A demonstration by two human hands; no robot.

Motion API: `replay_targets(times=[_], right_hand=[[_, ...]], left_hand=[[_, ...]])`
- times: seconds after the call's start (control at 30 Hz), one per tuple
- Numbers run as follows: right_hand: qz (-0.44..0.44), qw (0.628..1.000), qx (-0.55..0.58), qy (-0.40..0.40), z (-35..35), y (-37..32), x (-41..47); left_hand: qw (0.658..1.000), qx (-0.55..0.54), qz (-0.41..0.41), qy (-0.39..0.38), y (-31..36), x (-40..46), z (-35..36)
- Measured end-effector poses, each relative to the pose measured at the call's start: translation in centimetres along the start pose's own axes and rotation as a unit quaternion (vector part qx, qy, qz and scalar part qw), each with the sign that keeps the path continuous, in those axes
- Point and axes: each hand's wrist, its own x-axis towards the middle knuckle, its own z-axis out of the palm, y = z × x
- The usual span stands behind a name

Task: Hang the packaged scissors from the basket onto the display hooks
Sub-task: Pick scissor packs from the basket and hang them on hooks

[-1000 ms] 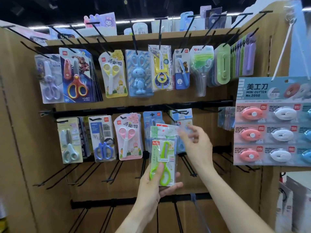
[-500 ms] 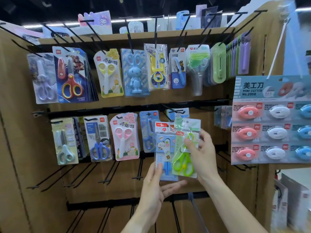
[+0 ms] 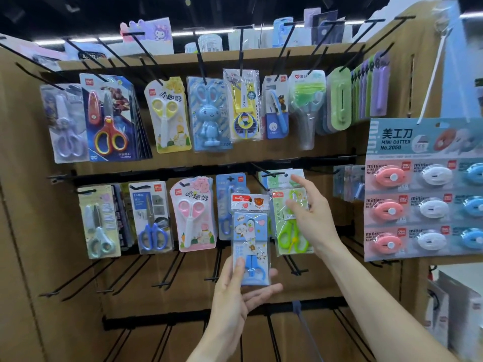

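1. Blue scissors pack [image 3: 251, 240] is pinched at its lower end by the left hand [image 3: 236, 291], in front of the display rack's [image 3: 324, 150] middle row.
2. Green scissors pack [image 3: 290, 223] hangs beside it; the right hand [image 3: 311, 212] pinches its upper part.

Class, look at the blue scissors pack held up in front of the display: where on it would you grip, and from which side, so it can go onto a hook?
Grip the blue scissors pack at its lower end, from below, as the left hand does. It stands upright, and that probably leaves its red header card free for a hook.
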Motion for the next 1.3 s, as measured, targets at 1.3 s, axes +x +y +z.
replay_targets(times=[1.3], right_hand=[[-0.009,0.999,0.038,0.016,0.6,0.9,-0.7]], left_hand=[[0.936,0.298,0.186,0.039,-0.9,5.6,3.4]])
